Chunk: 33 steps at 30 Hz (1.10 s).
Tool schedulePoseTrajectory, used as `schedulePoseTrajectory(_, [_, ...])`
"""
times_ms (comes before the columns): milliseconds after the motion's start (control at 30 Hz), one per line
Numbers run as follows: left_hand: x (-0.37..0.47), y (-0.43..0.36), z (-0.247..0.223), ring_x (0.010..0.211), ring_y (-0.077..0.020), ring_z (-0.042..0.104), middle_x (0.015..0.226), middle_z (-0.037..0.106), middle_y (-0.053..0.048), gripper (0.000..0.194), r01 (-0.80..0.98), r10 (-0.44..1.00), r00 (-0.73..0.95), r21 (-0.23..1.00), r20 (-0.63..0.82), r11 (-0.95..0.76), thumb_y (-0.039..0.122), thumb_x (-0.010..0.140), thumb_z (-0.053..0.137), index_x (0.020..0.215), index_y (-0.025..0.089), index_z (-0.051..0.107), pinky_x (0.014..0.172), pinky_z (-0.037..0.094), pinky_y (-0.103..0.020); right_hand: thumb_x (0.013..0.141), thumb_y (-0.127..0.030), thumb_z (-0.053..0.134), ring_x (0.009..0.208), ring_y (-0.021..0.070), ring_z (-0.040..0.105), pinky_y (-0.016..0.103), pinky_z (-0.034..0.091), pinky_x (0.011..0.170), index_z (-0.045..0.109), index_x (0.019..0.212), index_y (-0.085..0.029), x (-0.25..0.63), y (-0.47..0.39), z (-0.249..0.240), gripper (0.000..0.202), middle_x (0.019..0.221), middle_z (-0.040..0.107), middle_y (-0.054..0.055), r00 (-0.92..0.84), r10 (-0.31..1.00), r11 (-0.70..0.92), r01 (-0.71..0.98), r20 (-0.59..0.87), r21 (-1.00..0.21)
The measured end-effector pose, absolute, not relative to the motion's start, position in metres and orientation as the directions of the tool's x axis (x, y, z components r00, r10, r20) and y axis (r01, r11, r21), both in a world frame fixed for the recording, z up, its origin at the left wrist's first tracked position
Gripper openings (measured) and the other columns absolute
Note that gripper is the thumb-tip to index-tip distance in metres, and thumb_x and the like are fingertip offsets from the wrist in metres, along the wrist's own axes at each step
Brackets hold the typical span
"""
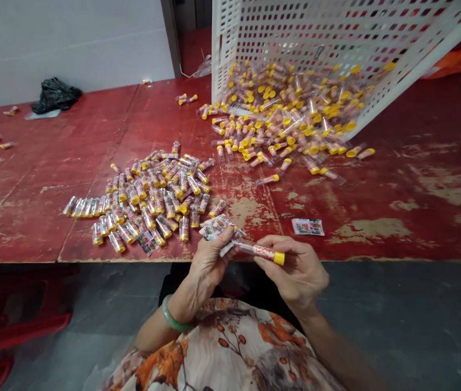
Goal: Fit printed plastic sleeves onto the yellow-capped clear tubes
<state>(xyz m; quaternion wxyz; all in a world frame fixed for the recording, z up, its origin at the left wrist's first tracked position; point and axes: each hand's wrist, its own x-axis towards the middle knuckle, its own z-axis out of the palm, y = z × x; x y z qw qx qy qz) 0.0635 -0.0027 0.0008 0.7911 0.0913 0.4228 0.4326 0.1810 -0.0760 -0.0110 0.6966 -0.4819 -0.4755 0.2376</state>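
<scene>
Pinched in my right hand (295, 271) is a clear plastic tube (260, 251) with a yellow cap and red-and-white contents. The cap points right, and the tube's other end reaches my left hand (210, 258). My left hand is closed on a bunch of printed paper slips (218, 225) at the table's front edge. Whether its fingers also grip the tube's end is hard to tell. To the left lies a heap of capped tubes (157, 190) with printed slips showing inside. One printed slip (308, 227) lies flat to the right of my hands.
A white perforated basket (218, 60) lies tipped at the back, many yellow-capped tubes (279, 119) spilling out onto the worn red table (380, 195). A black plastic bag (55, 95) sits at the back left. A red stool (18, 320) stands below left.
</scene>
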Motion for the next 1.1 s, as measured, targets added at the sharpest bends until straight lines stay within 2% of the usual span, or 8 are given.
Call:
schedulePoseTrajectory(133, [0.063, -0.003, 0.005, 0.058, -0.0112, 0.061, 0.068, 0.066, 0.0, 0.034, -0.608, 0.748, 0.281, 0.492, -0.601, 0.623, 0.016, 0.045, 0.087, 0.068, 0.012, 0.062, 0.053, 0.055, -0.023, 0.069, -0.009, 0.07, 0.081, 0.0181, 0.066, 0.034, 0.056, 0.07, 0.053, 0.09, -0.02, 0.177, -0.075, -0.026, 0.029, 0.089, 0.067, 0.004, 0.495, 0.748, 0.409, 0.18, 0.442, -0.894])
schedulePoseTrajectory(300, [0.062, -0.004, -0.001, 0.061, -0.0125, 0.063, 0.073, 0.067, -0.001, 0.033, -0.621, 0.789, 0.261, 0.529, -0.556, 0.578, 0.019, 0.051, 0.086, 0.076, 0.012, 0.065, 0.055, 0.056, -0.024, 0.068, -0.008, 0.072, 0.081, 0.0182, 0.066, 0.036, 0.057, 0.071, 0.054, 0.094, -0.02, 0.172, -0.073, -0.036, 0.034, 0.092, 0.067, 0.004, 0.569, 0.647, 0.416, 0.295, 0.507, -0.86])
schedulePoseTrajectory(533, [0.063, -0.003, -0.006, 0.057, -0.0105, 0.06, 0.068, 0.064, 0.001, 0.035, -0.625, 0.823, 0.187, 0.581, -0.536, 0.52, 0.022, 0.053, 0.086, 0.077, 0.013, 0.063, 0.055, 0.055, -0.025, 0.067, -0.008, 0.073, 0.081, 0.0178, 0.068, 0.034, 0.058, 0.071, 0.055, 0.098, -0.021, 0.169, -0.075, -0.044, 0.039, 0.097, 0.068, 0.005, 0.429, 0.656, 0.411, 0.486, 0.621, -0.771])
schedulePoseTrajectory(733, [0.064, -0.002, -0.005, 0.06, -0.0113, 0.061, 0.07, 0.065, 0.001, 0.036, -0.633, 0.831, 0.172, 0.586, -0.529, 0.505, 0.023, 0.052, 0.086, 0.078, 0.013, 0.063, 0.057, 0.053, -0.025, 0.065, -0.011, 0.076, 0.08, 0.0199, 0.069, 0.034, 0.059, 0.069, 0.057, 0.099, -0.023, 0.166, -0.074, -0.043, 0.041, 0.095, 0.07, 0.004, 0.417, 0.574, 0.393, 0.614, 0.705, -0.684])
schedulePoseTrajectory(867, [0.065, -0.006, -0.004, 0.058, -0.0115, 0.061, 0.069, 0.066, 0.0, 0.036, -0.616, 0.855, 0.178, 0.623, -0.486, 0.482, 0.027, 0.052, 0.086, 0.077, 0.013, 0.064, 0.058, 0.052, -0.025, 0.069, -0.013, 0.074, 0.082, 0.02, 0.068, 0.037, 0.059, 0.07, 0.054, 0.104, -0.024, 0.159, -0.07, -0.046, 0.042, 0.097, 0.069, 0.005, 0.469, 0.573, 0.411, 0.546, 0.672, -0.731])
schedulePoseTrajectory(933, [0.064, -0.007, -0.003, 0.058, -0.0123, 0.062, 0.068, 0.066, -0.001, 0.036, -0.591, 0.861, 0.207, 0.642, -0.465, 0.489, 0.027, 0.052, 0.086, 0.077, 0.013, 0.065, 0.059, 0.051, -0.026, 0.07, -0.013, 0.074, 0.084, 0.0193, 0.068, 0.036, 0.059, 0.071, 0.052, 0.106, -0.024, 0.158, -0.069, -0.049, 0.043, 0.1, 0.068, 0.005, 0.457, 0.557, 0.426, 0.56, 0.694, -0.71])
schedulePoseTrajectory(1000, [0.062, -0.007, -0.004, 0.059, -0.0113, 0.061, 0.068, 0.066, 0.0, 0.034, -0.577, 0.88, 0.191, 0.676, -0.434, 0.459, 0.025, 0.051, 0.086, 0.076, 0.013, 0.066, 0.062, 0.051, -0.025, 0.071, -0.013, 0.072, 0.092, 0.0207, 0.067, 0.038, 0.059, 0.076, 0.052, 0.11, -0.024, 0.16, -0.07, -0.052, 0.046, 0.106, 0.066, 0.007, 0.372, 0.593, 0.458, 0.574, 0.714, -0.679])
schedulePoseTrajectory(1100, [0.059, -0.006, -0.006, 0.059, -0.0099, 0.059, 0.069, 0.066, 0.001, 0.031, -0.558, 0.909, 0.153, 0.725, -0.387, 0.403, 0.021, 0.051, 0.086, 0.075, 0.014, 0.067, 0.064, 0.049, -0.024, 0.078, -0.011, 0.062, 0.108, 0.025, 0.06, 0.046, 0.055, 0.086, 0.05, 0.118, -0.022, 0.167, -0.073, -0.053, 0.043, 0.118, 0.059, 0.012, 0.226, 0.723, 0.502, 0.478, 0.653, -0.72])
